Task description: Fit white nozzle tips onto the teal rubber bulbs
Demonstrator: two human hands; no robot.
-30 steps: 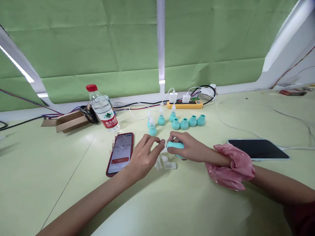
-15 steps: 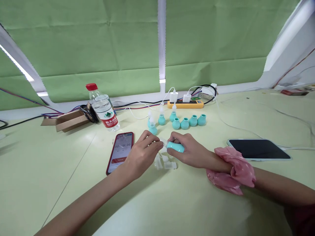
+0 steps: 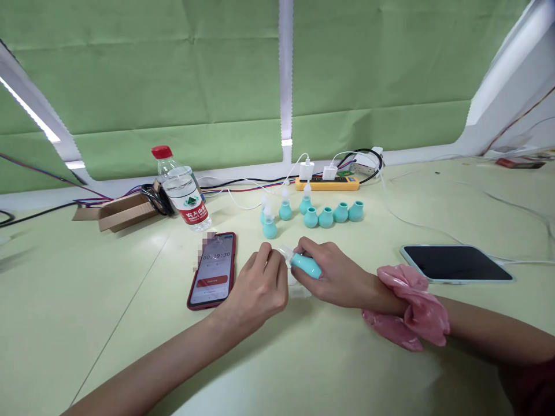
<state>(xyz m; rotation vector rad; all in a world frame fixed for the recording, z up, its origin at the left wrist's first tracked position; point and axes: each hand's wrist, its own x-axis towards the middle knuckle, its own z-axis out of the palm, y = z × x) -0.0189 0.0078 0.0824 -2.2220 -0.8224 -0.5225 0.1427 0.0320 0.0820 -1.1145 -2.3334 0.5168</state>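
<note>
In my right hand, the fingers wrap round a teal squeeze bulb. A clear plastic nozzle sticks out of its neck, tilted up to the left. My left hand is closed right beside the nozzle's tip; its fingertips are turned away, so what they pinch is hidden. Beneath the hands lie loose clear plastic pieces, mostly covered. Beyond them stand several teal bulbs with clear tips. To their right is a row of teal bulbs with open necks.
A phone showing a timer lies left of my left hand. A water bottle and an open cardboard box stand behind it. A yellow power strip with cables sits at the back. Another phone lies at right.
My left hand has rolled over and moved slightly down, its fingers curling in and covering more of the loose pieces. My right hand has tilted the bulb and shifted slightly down.
</note>
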